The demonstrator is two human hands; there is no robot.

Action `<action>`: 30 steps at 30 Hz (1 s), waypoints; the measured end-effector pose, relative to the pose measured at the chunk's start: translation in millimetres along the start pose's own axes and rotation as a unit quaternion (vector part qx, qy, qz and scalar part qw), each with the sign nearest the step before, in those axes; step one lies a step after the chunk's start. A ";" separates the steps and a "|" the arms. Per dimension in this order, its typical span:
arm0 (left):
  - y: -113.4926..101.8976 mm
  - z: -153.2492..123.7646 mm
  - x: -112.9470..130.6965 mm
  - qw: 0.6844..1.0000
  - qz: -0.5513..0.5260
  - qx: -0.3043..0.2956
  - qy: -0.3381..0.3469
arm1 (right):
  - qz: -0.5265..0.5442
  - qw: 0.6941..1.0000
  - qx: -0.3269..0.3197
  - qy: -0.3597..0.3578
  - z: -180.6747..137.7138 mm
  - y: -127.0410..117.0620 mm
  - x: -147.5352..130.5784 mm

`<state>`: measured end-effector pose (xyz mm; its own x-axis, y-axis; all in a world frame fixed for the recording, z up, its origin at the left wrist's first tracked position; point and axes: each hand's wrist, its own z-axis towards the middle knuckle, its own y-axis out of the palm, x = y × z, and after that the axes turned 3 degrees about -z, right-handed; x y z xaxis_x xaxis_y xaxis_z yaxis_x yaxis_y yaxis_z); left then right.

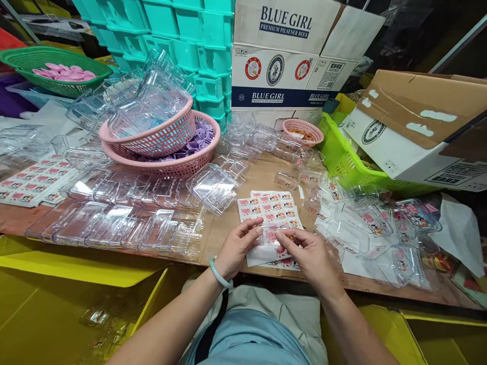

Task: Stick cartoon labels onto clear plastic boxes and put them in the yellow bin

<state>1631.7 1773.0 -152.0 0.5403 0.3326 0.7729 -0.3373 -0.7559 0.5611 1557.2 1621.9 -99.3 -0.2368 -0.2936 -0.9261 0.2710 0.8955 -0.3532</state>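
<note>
Low over the sticker sheets (271, 207), both hands close on a small clear plastic piece (269, 237) with a pink print showing on or through it. My left hand (240, 247), a pale green bangle at its wrist, pinches the left edge between thumb and fingers. At the right side my right hand (310, 256) is closed, its thumb and forefinger pressed on the piece near the print. Whether that print is a sticker on the plastic or on the sheet below, I cannot tell. The sheets carry rows of pink lettering and cat pictures.
Rows of clear plastic cases (117, 230) lie left. Behind them stand stacked pink baskets (167, 167), with purple pieces in the lower one. Stickered cases (375, 223) are heaped right, before a lime-green basket (342, 152). Cartons (281, 66) and turquoise crates (213, 61) stand behind.
</note>
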 end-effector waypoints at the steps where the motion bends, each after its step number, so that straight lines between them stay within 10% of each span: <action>1: 0.3 0.0 -0.1 1.000 0.002 0.001 0.000 | -0.004 1.000 0.000 -0.003 -0.3 0.7 0.5; 30: 7.4 5.8 5.3 0.999 0.027 0.038 0.006 | -0.105 0.990 0.030 -0.084 -4.7 0.4 8.9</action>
<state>1636.6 1765.9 -145.5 0.5143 0.2968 0.8046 -0.3061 -0.8128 0.4955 1550.8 1621.2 -107.0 -0.1365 -0.5275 -0.8385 0.2887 0.7885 -0.5430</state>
